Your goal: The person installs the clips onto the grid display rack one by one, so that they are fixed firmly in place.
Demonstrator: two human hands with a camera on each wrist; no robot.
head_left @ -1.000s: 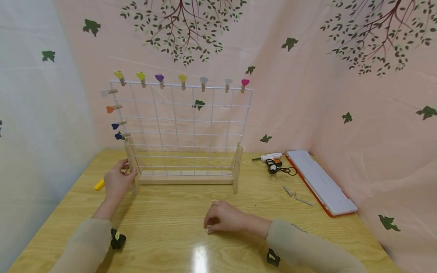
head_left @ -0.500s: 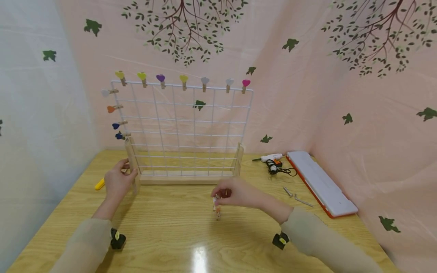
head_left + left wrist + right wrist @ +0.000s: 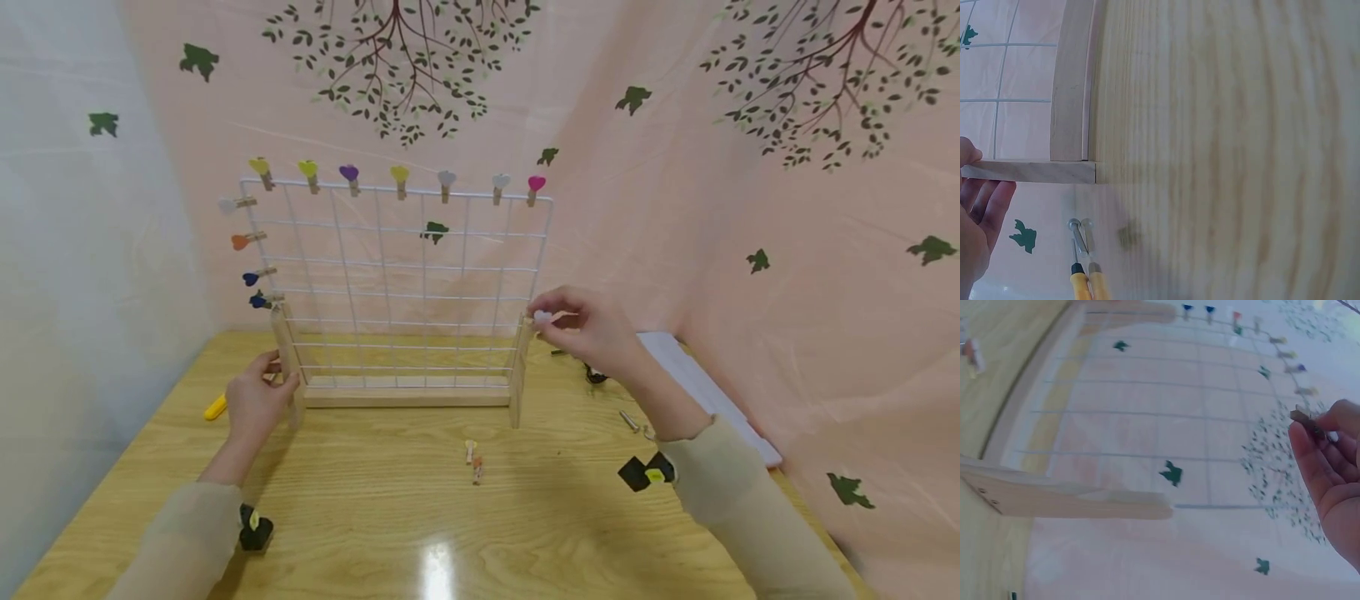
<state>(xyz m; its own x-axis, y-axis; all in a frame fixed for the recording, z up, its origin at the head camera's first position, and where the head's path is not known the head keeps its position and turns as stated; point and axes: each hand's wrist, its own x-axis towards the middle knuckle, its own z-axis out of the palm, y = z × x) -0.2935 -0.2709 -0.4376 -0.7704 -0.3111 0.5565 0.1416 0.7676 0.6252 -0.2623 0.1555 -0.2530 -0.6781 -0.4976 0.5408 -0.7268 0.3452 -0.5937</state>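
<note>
A white wire grid (image 3: 423, 268) stands upright in a wooden stand (image 3: 408, 402). Heart-topped clothespins line its top edge and upper left side, among them a purple one (image 3: 348, 173) and a pink one (image 3: 536, 183). My left hand (image 3: 257, 398) grips the stand's left upright (image 3: 1029, 170), thumb on one face and fingers on the other. Beside the top of the right upright (image 3: 521, 367), my right hand (image 3: 596, 329) pinches a clothespin (image 3: 1307, 422) with a whitish heart. Two more clothespins, one yellowish (image 3: 470, 452) and one orange (image 3: 477, 472), lie on the table before the stand.
On the right lies a white flat case (image 3: 720, 404), partly behind my right arm, with a bolt (image 3: 628, 422) near it. A black cord (image 3: 596, 374) shows below my right hand. At left is a yellow-handled screwdriver (image 3: 1080, 284). Patterned cloth (image 3: 600, 250) hangs behind.
My right hand has risen from the tabletop to the grid's right side, carrying the clothespin. Two clothespins it covered now show on the table. The left hand stays at the upright.
</note>
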